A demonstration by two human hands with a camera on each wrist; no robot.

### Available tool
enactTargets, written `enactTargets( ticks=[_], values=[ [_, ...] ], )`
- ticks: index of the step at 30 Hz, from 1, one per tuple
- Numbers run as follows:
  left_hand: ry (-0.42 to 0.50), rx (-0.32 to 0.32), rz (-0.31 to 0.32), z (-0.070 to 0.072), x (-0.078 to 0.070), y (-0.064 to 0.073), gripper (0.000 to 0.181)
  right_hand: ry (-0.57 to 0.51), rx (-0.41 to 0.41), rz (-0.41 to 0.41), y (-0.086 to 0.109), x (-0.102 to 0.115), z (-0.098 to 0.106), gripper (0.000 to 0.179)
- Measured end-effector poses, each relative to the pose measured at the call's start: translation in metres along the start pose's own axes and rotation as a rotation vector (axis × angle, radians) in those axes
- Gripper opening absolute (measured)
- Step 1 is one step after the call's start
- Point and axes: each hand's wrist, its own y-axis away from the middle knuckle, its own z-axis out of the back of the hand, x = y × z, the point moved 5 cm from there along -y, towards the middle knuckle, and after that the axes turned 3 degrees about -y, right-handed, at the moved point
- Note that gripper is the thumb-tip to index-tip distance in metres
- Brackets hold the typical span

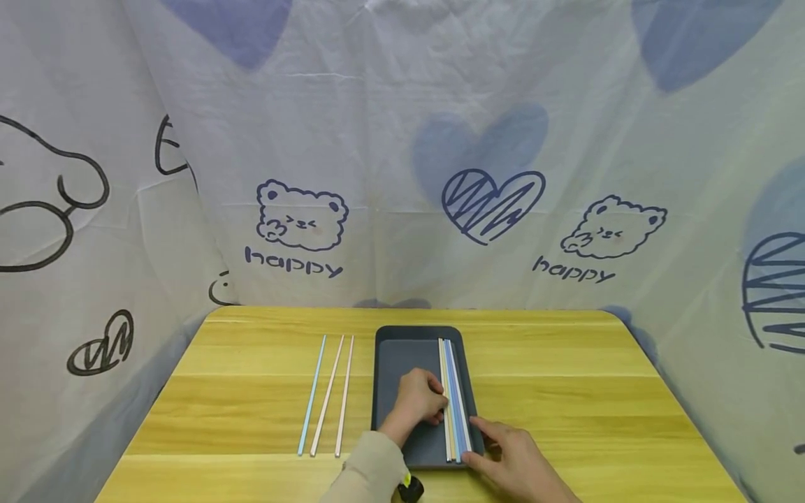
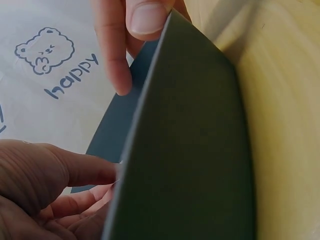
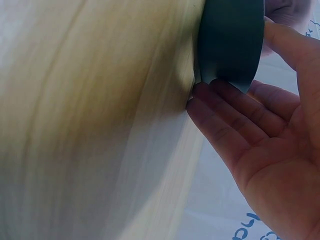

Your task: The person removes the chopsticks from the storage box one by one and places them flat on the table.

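Note:
A dark grey rectangular tray lies on the table. Along its right side runs a row of several long, thin, chopstick-like sticks, white, beige and blue. My left hand reaches into the tray with curled fingers, its thumb and fingertips pinching at the left edge of the row; what lies between them is mostly hidden. At the near right corner, my right hand holds the tray, its thumb by the sticks' near ends. In the right wrist view, the fingers touch the tray's outer wall.
Left of the tray, a light blue stick and two pale pink sticks lie apart, pointing away from me. The yellow wooden table ends at a white printed curtain behind and at both sides.

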Motion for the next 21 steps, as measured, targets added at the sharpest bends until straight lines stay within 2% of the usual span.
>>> enactTargets(
  ticks=[12, 21],
  values=[
    [-0.009, -0.017, 0.024, 0.0011, 0.0041, -0.0007, 0.021, -0.009, 0.021, -0.028, -0.0017, -0.0002, -0.0006, 0.07],
    [-0.105, -0.058, 0.005, 0.0012, -0.0008, 0.0029, 0.024, -0.004, 0.014, -0.029, -0.0014, -0.0008, -0.0008, 0.069]
  ],
)
